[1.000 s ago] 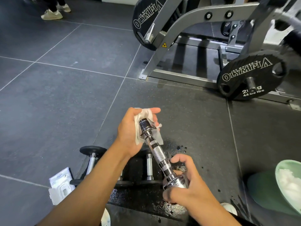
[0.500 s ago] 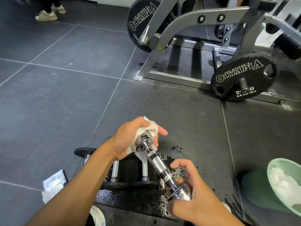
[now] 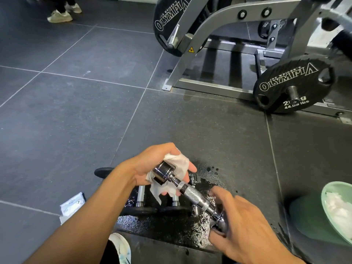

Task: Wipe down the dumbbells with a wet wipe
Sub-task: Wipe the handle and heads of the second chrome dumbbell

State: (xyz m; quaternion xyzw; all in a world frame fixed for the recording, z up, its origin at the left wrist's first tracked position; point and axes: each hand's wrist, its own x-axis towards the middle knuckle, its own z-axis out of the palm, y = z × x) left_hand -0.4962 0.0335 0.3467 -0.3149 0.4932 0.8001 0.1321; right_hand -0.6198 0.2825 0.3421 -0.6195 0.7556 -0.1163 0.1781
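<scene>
floor (image 3: 66, 121): dark grey tiles, wet patch (image 3: 171, 231) | machine (image 3: 209, 88): grey steel frame | plates (image 3: 282, 80): black, marked OLYMPIA

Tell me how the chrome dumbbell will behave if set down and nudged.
The chrome dumbbell is probably heavy for its size: it looks solid metal. Its round heads suggest it would roll when nudged. Polished ends under the wet wipe may be slippery; the knurled grip likely holds better.

Dumbbell (image 3: 187, 190): chrome, knurled cross-hatch grip. Wet wipe (image 3: 176, 164): white. Floor (image 3: 76, 103): dark grey tiles, pale grout lines. Bowl (image 3: 332, 208): mint green. Weight plate (image 3: 291, 86): black, white lettering.
</scene>
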